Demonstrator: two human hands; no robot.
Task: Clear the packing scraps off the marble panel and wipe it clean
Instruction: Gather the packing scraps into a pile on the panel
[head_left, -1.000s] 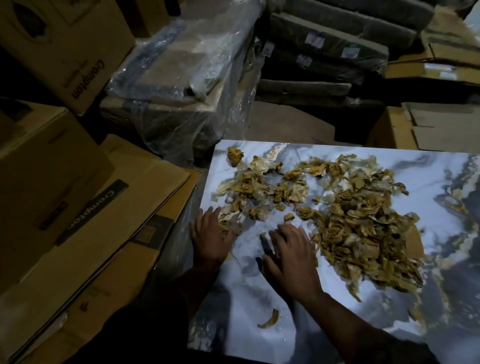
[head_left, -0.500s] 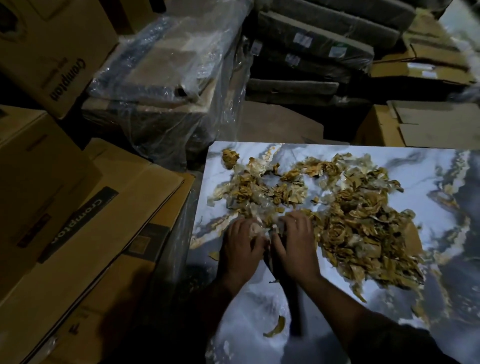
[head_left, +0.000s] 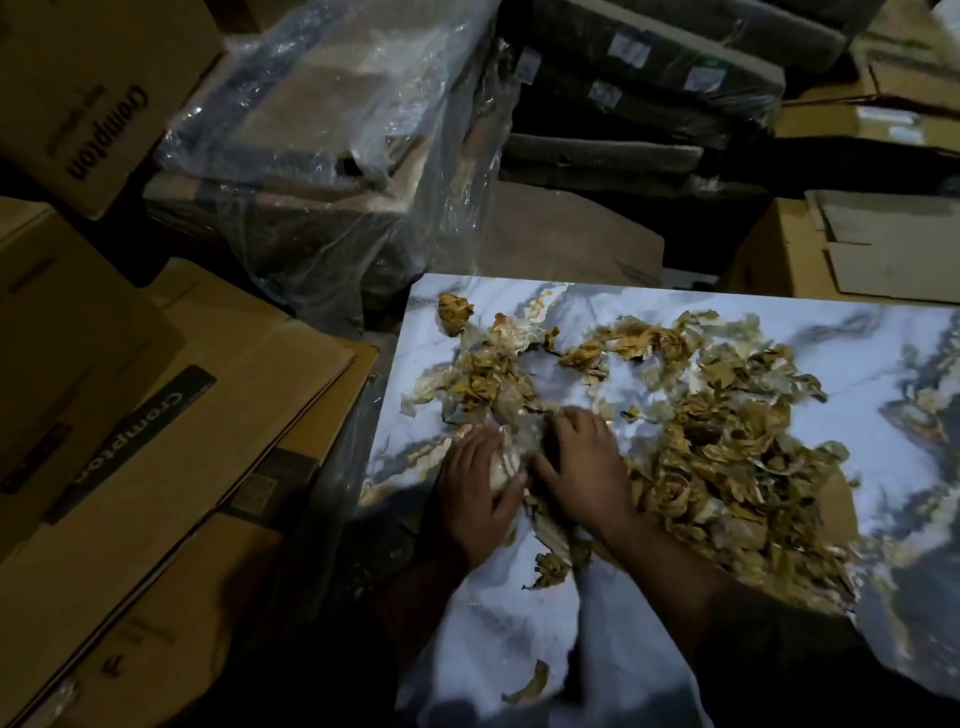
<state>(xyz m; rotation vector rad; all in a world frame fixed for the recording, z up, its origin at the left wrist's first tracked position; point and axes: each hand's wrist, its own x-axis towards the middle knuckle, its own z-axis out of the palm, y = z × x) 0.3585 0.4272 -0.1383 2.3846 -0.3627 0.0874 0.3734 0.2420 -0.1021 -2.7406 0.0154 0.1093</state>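
Hands side by side on the marble panel (head_left: 649, 613), low in the left part of the scrap pile. Over the last second both moved up from the bare near edge into the scraps (head_left: 727, 441), closing the gap between them. Left hand (head_left: 475, 499) now grips a pale crumpled wad of plastic film (head_left: 511, 457), fingers curled round it. Right hand (head_left: 582, 467) lies on the brown paper bits just beside; whether it grips anything, cannot tell. Gathering looks begun, though most scraps are spread over the panel's middle and right. One loose curl (head_left: 530, 688) lies apart near the front edge. Wiping not started. Cardboard boxes (head_left: 171, 441) stacked left.
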